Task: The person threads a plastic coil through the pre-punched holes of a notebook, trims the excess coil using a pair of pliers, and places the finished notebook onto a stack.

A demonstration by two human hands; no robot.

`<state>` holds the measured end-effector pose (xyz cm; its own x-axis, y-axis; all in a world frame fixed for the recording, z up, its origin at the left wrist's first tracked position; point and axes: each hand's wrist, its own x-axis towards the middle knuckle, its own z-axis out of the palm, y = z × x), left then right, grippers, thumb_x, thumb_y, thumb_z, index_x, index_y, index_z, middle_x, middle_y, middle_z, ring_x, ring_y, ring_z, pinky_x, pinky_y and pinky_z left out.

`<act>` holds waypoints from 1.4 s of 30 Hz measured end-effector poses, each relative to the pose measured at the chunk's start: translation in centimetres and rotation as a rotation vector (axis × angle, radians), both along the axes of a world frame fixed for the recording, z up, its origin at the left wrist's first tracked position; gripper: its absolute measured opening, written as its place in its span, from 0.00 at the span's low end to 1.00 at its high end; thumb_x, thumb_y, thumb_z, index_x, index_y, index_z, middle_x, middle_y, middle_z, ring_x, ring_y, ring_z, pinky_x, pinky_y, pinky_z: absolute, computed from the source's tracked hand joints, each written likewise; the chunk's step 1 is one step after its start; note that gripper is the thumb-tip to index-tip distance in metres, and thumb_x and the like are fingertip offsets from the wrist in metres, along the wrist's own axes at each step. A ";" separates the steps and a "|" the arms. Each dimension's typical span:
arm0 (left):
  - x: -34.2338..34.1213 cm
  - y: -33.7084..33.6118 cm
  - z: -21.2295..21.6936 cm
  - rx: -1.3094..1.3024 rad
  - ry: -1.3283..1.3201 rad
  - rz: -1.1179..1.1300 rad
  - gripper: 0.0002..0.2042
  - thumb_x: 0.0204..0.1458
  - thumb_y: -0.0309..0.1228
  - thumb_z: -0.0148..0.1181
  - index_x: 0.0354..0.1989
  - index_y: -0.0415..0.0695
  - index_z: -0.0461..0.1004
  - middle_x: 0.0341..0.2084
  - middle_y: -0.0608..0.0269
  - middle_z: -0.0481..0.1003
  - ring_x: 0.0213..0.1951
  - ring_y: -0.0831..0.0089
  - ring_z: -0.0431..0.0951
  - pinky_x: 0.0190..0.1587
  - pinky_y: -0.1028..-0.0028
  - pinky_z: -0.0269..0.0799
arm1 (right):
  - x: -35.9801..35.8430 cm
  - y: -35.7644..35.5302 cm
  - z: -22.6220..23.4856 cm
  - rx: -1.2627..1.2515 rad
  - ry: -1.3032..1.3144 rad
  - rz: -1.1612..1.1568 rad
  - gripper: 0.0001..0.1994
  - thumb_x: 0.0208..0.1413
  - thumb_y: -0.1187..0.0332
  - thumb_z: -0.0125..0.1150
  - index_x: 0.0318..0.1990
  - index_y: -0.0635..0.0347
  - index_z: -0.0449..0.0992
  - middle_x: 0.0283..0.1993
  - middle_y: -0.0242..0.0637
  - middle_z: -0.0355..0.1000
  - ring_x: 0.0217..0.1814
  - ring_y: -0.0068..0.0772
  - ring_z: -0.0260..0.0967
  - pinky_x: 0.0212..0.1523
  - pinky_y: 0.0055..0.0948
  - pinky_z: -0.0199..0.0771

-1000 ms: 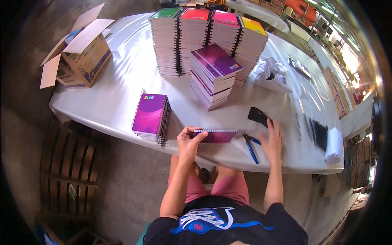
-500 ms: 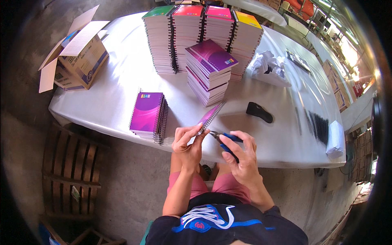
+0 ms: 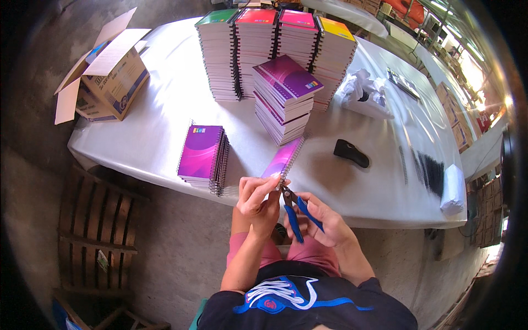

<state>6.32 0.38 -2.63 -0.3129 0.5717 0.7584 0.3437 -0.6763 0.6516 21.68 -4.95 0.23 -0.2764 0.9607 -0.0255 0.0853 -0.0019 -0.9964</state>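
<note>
My left hand [image 3: 258, 201] pinches the near end of a purple spiral notebook [image 3: 282, 158], close to its wire coil. The notebook is tilted, its cover partly in sight and its coil edge to the right. In my right hand [image 3: 330, 223] is a pair of pliers [image 3: 288, 198] with blue handles spread apart. Their dark jaws are at the near end of the coil, by my left fingertips; whether they grip the wire I cannot tell. Left of my hands lies a low stack of coil-bound purple notebooks [image 3: 201, 151]. Beyond stands a taller purple-covered stack [image 3: 286, 80], showing no coil.
Tall notebook stacks, green [image 3: 217, 55], red [image 3: 256, 52], pink [image 3: 297, 38] and yellow [image 3: 334, 49], line the back. An open carton [image 3: 113, 85] stands left. Rightward lie a curved black object [image 3: 352, 153], crumpled white plastic [image 3: 366, 93], dark wire coils [image 3: 430, 170] and a white roll [image 3: 452, 190].
The pliers have swung so their handles point toward me and spread apart, with the jaws now at the coil's end. The notebook has turned, showing more of its purple cover.
</note>
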 end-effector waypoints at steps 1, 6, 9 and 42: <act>0.0 0.2 0.0 -0.042 -0.032 0.034 0.14 0.37 0.15 0.68 0.36 0.40 0.79 0.24 0.65 0.73 0.28 0.75 0.70 0.30 0.78 0.65 | -0.3 0.3 -0.5 0.070 -0.002 0.007 0.20 0.63 0.59 0.46 0.60 0.56 0.65 0.50 0.41 0.67 0.55 0.39 0.63 0.54 0.35 0.61; -0.6 0.4 1.7 -0.220 -0.742 -0.133 0.15 0.46 0.18 0.65 0.44 0.40 0.75 0.29 0.70 0.71 0.29 0.85 0.68 0.33 0.85 0.65 | 4.2 0.8 -2.9 0.305 -0.881 -0.355 0.21 0.61 0.58 0.47 0.61 0.48 0.64 0.55 0.45 0.62 0.58 0.49 0.59 0.59 0.43 0.56; -1.9 0.3 1.4 -0.275 -0.823 -0.182 0.15 0.52 0.22 0.61 0.49 0.38 0.71 0.33 0.69 0.72 0.29 0.87 0.68 0.33 0.86 0.67 | 8.1 0.6 -6.9 0.254 -1.336 -0.496 0.23 0.61 0.55 0.46 0.63 0.47 0.62 0.56 0.45 0.61 0.61 0.49 0.57 0.60 0.49 0.54; -12.4 6.2 -2.9 -0.291 -0.438 0.281 0.24 0.65 0.43 0.35 0.48 0.31 0.68 0.43 0.51 0.71 0.46 0.66 0.71 0.50 0.69 0.66 | -18.0 20.6 -4.0 0.496 -0.041 -0.184 0.15 0.61 0.61 0.52 0.42 0.66 0.76 0.39 0.48 0.75 0.42 0.44 0.74 0.43 0.33 0.71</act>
<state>-6.09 6.61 -5.52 -0.7306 0.5866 0.3493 0.1409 -0.3711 0.9178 3.64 15.66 -3.80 -0.1102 0.8927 0.4370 0.1674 0.4501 -0.8772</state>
